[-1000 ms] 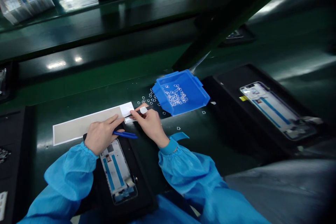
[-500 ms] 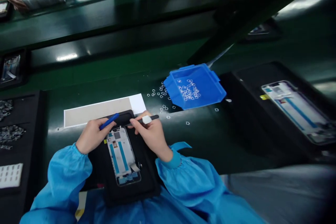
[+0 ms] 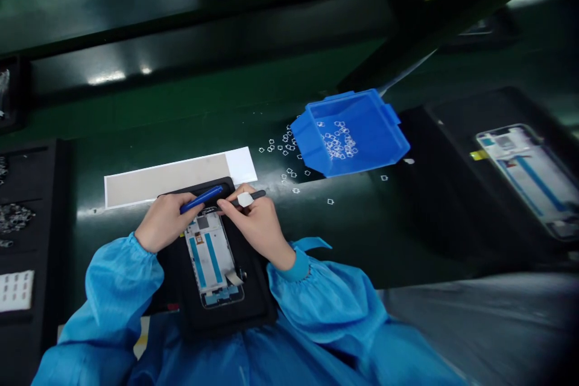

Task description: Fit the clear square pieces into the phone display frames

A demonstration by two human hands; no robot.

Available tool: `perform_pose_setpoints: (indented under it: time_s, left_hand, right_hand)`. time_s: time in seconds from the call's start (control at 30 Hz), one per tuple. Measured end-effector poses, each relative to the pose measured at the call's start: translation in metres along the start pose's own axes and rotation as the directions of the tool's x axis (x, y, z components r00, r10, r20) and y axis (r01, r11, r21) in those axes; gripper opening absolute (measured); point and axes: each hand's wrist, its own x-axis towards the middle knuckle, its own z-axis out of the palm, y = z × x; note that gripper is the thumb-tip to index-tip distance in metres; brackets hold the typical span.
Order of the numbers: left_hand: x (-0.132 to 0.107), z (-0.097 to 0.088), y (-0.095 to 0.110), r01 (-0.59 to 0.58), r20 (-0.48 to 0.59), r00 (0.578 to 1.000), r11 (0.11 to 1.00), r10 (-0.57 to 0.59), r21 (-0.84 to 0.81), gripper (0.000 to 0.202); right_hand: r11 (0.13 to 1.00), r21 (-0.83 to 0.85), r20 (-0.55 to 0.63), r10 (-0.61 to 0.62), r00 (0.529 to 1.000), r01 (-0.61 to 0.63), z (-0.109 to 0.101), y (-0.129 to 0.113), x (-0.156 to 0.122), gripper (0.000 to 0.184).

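Note:
An opened phone frame (image 3: 211, 259) with two blue strips lies in a black foam tray (image 3: 253, 307) close to my body. My left hand (image 3: 169, 220) is at the frame's top left corner, its fingers closed around a blue pen-like tool (image 3: 201, 199). At the top right corner, my right hand (image 3: 257, 223) pinches dark tweezers (image 3: 259, 195) with a white piece wrapped around them. Both hands' fingertips nearly meet over the frame's top edge. Whatever the tweezer tips touch there is too small to make out.
A blue bin (image 3: 362, 132) holds small white ring-like pieces, with several scattered beside it. Behind my tray lies a white-edged beige sheet (image 3: 172, 180). At left stands a black compartment tray (image 3: 27, 265) of small parts; at right, another phone frame (image 3: 529, 178) in black foam.
The camera view has shifted, so the bin and right-hand phone appear farther right and higher. The blue tool is tilted flatter. Both hands remain at the frame's top edge.

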Motion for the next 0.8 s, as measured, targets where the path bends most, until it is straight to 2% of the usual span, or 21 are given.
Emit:
perform_pose_setpoints:
  time_s: [0.47, 0.8]
  left_hand:
    - [0.0016, 0.0009, 0.0003, -0.025, -0.004, 1.0, 0.999, 0.025, 0.032, 0.04]
    - [0.0007, 0.0021, -0.0007, -0.035, 0.001, 0.999, 0.997, 0.035, 0.063, 0.031]
  right_hand:
    - [0.999, -0.026, 0.013, -0.024, 1.0, 0.025, 0.0001, 0.0007, 0.0003, 0.024]
    - [0.999, -0.043, 0.009, -0.023, 1.0, 0.023, 0.0006, 0.0017, 0.0006, 0.022]
